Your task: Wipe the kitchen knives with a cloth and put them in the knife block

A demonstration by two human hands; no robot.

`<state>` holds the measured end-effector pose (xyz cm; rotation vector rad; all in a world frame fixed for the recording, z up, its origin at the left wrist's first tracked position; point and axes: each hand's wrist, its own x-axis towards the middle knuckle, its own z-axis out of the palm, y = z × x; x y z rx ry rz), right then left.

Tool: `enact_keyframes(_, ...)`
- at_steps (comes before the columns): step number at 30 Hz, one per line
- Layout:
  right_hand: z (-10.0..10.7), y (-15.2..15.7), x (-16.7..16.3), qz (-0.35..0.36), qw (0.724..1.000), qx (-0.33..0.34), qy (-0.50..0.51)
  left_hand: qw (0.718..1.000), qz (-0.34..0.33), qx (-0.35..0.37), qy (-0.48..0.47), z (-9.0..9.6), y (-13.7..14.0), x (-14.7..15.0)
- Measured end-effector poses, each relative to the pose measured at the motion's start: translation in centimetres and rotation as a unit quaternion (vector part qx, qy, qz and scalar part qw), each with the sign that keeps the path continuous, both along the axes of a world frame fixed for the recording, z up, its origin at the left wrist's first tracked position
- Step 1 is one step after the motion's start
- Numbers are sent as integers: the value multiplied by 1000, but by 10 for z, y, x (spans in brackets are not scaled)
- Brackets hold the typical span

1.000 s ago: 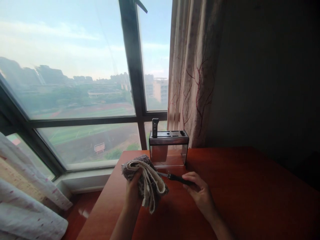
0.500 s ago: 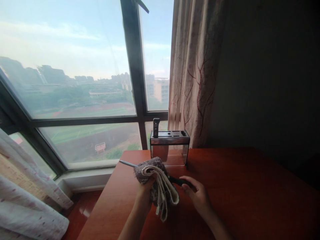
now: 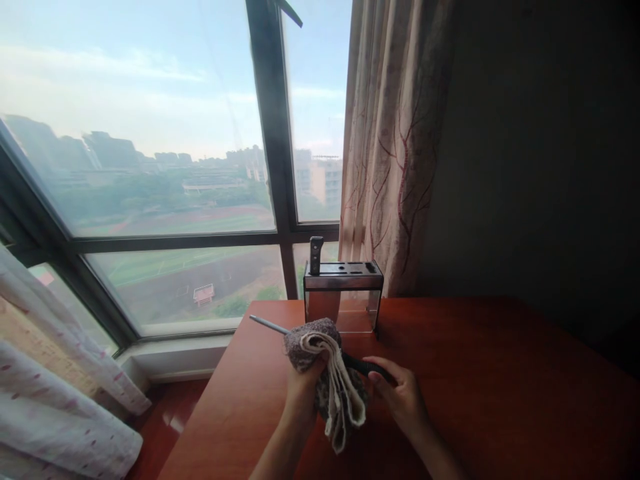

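My left hand (image 3: 303,387) is closed around a folded grey-brown cloth (image 3: 313,337) with a pale underside. The cloth is wrapped about the shaft of a sharpening steel (image 3: 269,325), whose thin grey tip sticks out to the left. On the right, my right hand (image 3: 404,393) grips its black handle, fingers and thumb closed on it. Folds of the cloth hang below my left hand. Just beyond stands a knife block (image 3: 345,283) with clear sides and a slotted top. A knife (image 3: 315,256) stands in its left end, dark handle up.
The red-brown wooden table (image 3: 490,373) carries the knife block near its far edge. Behind it are a large window (image 3: 280,167) and a patterned curtain (image 3: 390,147). A white curtain (image 3: 60,413) hangs at the lower left, beside the table.
Both hands, the cloth and the sharpening steel have shifted slightly right and down in view. The view itself has also moved a little. Both grips stay the same.
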<state>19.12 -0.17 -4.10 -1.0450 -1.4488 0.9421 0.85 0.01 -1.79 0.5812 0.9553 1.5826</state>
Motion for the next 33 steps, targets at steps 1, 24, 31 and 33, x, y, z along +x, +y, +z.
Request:
enact_keyframes(1, -2, 0, -1, 13, 1000, -22, 17, 1000, 2, 2, 8, -1, 0, 0)
enact_keyframes(24, 13, 1, 14, 5, 999, 31, -38, 985, 124, -8, -119, 24, 17, -55)
enact_keyframes(31, 1, 5, 11, -14, 992, -121, 31, 983, 24, -77, -162, 27, 5, -36)
enact_keyframes(33, -1, 6, 9, -10, 990, -133, 44, 985, -10, -91, -147, 24, 1, -25)
